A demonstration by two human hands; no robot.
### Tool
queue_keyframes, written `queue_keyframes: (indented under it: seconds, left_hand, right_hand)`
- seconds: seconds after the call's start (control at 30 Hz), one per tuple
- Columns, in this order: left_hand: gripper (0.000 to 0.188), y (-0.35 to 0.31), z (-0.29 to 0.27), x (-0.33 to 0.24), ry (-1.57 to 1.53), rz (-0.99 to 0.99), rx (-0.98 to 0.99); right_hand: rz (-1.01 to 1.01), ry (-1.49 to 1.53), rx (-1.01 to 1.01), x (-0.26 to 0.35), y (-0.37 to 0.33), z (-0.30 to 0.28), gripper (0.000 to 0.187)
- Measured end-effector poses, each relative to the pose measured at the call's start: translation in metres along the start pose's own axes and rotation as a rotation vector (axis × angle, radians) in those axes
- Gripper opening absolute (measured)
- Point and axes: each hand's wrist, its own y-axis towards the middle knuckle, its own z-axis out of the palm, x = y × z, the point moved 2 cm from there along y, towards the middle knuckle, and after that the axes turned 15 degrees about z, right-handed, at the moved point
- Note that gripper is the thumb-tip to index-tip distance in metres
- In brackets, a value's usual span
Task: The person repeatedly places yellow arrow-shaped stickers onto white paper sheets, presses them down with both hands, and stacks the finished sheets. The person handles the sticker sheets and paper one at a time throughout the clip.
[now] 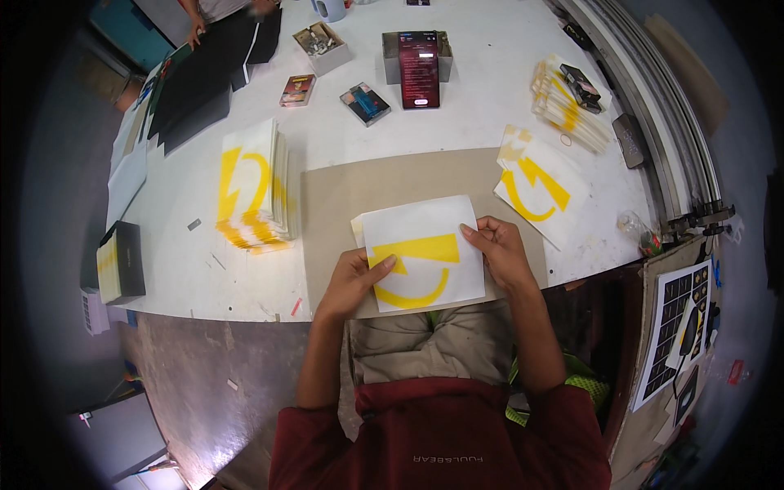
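Between my two hands is a flat white paper piece [420, 224] with a bold yellow bar and curve on it; whether it is a single sheet or a folded sleeve I cannot tell. My left hand [353, 279] pinches its left edge, thumb on top. At the upper right edge, my right hand [498, 249] grips it with thumb above and fingers beneath. A pale flap [357, 231] shows behind its upper left corner. Under it lies a grey-brown board [343, 188]. A thick stack of similar printed paper [257, 184] is to the left, and several loose ones [535, 184] lie to the right.
A phone [419, 73] leans on a grey box at the back. Small packs [297, 91], a carton of bits [322, 49] and another paper bundle [567, 106] are around it. Black sheets [200, 82] lie far left, near another person's hand [196, 31]. A metal rail [653, 106] borders the right.
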Motion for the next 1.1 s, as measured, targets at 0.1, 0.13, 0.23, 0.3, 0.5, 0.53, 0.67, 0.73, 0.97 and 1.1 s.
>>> queue_keyframes:
  seconds: [0.1, 0.13, 0.23, 0.3, 0.5, 0.53, 0.67, 0.73, 0.97, 1.1]
  left_hand:
    - [0.027, 0.006, -0.010, -0.004, 0.063, -0.039, 0.108]
    - [0.028, 0.014, -0.013, 0.001, 0.074, -0.047, 0.122]
    - [0.033, 0.025, -0.013, 0.005, 0.067, -0.061, 0.105]
    - [0.037, 0.031, -0.016, 0.011, 0.035, -0.130, 0.084]
    - [0.047, 0.041, -0.027, 0.017, -0.208, -0.218, 0.093]
    - [0.048, 0.040, -0.028, 0.018, -0.245, -0.215, 0.103]
    - [0.062, 0.040, -0.033, 0.021, -0.239, -0.198, 0.183]
    - [0.069, 0.050, -0.037, 0.016, -0.341, -0.273, 0.216]
    - [0.066, 0.051, -0.022, 0.005, -0.336, -0.253, 0.095]
    - [0.053, 0.041, -0.020, 0.007, -0.069, -0.083, 0.172]
  right_hand:
    - [0.096, -0.114, 0.082, 0.007, 0.003, -0.006, 0.021]
    - [0.092, 0.023, 0.162, 0.008, 0.005, -0.005, 0.024]
    - [0.137, 0.258, 0.306, 0.019, 0.012, 0.006, 0.031]
    - [0.192, 0.304, 0.356, 0.024, 0.019, 0.008, 0.034]
    - [0.231, 0.325, 0.410, 0.022, 0.039, 0.005, 0.039]
    - [0.227, 0.345, 0.423, 0.021, 0.038, 0.009, 0.040]
    - [0.093, 0.228, 0.433, 0.020, 0.031, 0.015, 0.042]
    - [0.002, 0.243, 0.403, 0.030, 0.023, 0.021, 0.042]
    - [-0.170, -0.204, 0.451, 0.012, 0.000, 0.006, 0.051]
    - [-0.049, -0.224, 0.244, 0.010, 0.005, 0.007, 0.042]
